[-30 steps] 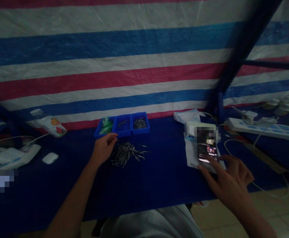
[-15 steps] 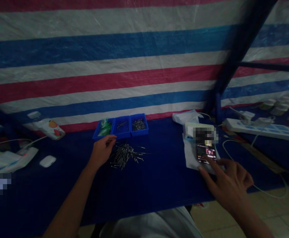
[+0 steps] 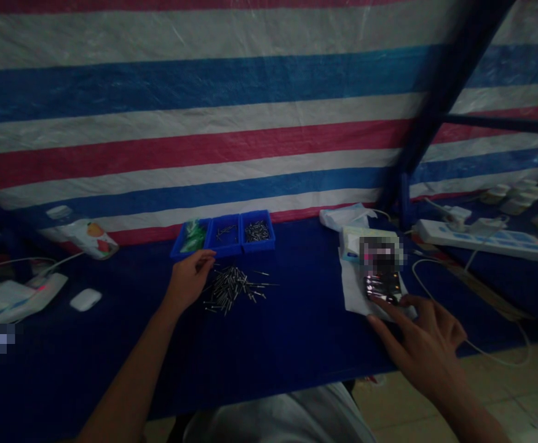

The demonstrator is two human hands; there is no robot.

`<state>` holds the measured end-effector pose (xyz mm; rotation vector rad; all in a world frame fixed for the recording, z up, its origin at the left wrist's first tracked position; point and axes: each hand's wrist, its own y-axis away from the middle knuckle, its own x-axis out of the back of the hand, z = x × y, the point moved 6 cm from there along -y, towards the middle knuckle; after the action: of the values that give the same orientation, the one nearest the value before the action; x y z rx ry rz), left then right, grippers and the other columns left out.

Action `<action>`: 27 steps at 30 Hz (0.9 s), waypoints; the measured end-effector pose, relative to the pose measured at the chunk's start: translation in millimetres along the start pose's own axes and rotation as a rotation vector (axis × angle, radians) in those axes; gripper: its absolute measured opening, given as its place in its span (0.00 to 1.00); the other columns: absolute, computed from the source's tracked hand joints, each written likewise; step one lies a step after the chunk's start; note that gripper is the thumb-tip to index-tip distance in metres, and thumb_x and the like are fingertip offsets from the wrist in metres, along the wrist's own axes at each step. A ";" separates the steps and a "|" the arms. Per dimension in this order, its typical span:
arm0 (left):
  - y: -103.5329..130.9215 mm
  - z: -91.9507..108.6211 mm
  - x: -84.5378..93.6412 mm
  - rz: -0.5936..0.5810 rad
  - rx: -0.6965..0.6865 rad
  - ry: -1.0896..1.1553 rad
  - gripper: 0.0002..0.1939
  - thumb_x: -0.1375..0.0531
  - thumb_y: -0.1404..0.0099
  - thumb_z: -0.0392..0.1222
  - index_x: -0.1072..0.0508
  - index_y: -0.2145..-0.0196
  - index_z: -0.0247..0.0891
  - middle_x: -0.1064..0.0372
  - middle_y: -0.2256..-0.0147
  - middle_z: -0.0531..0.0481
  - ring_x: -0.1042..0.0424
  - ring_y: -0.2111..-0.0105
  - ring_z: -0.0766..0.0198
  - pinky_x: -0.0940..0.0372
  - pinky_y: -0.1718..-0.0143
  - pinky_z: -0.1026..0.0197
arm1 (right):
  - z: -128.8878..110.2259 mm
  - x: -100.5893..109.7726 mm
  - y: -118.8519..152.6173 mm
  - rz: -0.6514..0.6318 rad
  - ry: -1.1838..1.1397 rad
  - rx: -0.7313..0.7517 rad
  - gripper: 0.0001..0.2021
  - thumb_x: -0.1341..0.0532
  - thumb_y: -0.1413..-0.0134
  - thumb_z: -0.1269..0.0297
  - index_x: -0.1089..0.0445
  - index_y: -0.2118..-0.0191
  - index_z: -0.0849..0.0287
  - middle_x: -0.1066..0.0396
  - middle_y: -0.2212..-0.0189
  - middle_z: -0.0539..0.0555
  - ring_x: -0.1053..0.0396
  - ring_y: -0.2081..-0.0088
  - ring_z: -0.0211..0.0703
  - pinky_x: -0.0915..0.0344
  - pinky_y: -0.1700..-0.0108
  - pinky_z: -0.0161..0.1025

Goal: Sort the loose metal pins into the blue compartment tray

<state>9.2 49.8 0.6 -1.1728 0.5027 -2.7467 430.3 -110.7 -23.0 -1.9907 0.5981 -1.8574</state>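
My left hand (image 3: 189,278) rests on the blue table beside a pile of thin metal rivets (image 3: 232,286). Its fingers are curled in together, and whatever may be in them is too small to make out. Just behind it stand three blue bins: the left bin (image 3: 176,248) with a green plastic bag (image 3: 195,237), the middle bin (image 3: 225,249) with a few thin metal pieces, the right bin (image 3: 259,247) with many small ones. My right hand (image 3: 428,335) is open, index finger stretched to the lower edge of a lit phone (image 3: 382,286), partly pixelated.
Under the phone lie a tissue pack (image 3: 349,243) and white paper (image 3: 349,289). A power strip (image 3: 485,239) and cables are at the right. To the left are a bottle (image 3: 88,237), a white case (image 3: 85,299) and another power strip (image 3: 50,292). A striped sheet hangs behind.
The phone's screen picture has changed, and my right index fingertip has shifted slightly on it. My left hand stays in place; the whole view has moved a little.
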 end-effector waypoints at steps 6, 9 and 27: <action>1.1 0.0 -3.1 -0.014 0.031 0.086 0.15 0.43 0.38 0.48 0.26 0.57 0.39 0.23 0.63 0.46 0.23 0.63 0.55 0.29 0.57 0.53 | -8.7 6.7 -3.3 0.071 -0.085 0.013 0.21 0.46 0.43 0.46 0.26 0.53 0.51 0.37 0.56 0.60 0.41 0.50 0.59 0.47 0.48 0.59; 2.2 5.6 -4.8 -0.024 0.045 0.183 0.15 0.42 0.39 0.49 0.26 0.58 0.38 0.23 0.62 0.45 0.23 0.63 0.56 0.28 0.58 0.53 | -37.0 12.5 -15.6 0.088 -0.118 0.101 0.18 0.44 0.44 0.48 0.25 0.56 0.50 0.34 0.57 0.59 0.42 0.49 0.60 0.48 0.47 0.59; 2.8 6.4 -2.5 0.005 0.081 0.265 0.15 0.41 0.40 0.49 0.26 0.60 0.36 0.24 0.64 0.45 0.23 0.64 0.55 0.28 0.60 0.54 | -2.4 1.6 4.8 -0.023 0.056 0.058 0.21 0.48 0.42 0.46 0.29 0.48 0.45 0.46 0.43 0.59 0.51 0.40 0.68 0.51 0.45 0.68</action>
<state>15.4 46.0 2.0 -0.7930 0.4130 -2.9035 427.6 -115.5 -24.0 -1.9221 0.5325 -1.9270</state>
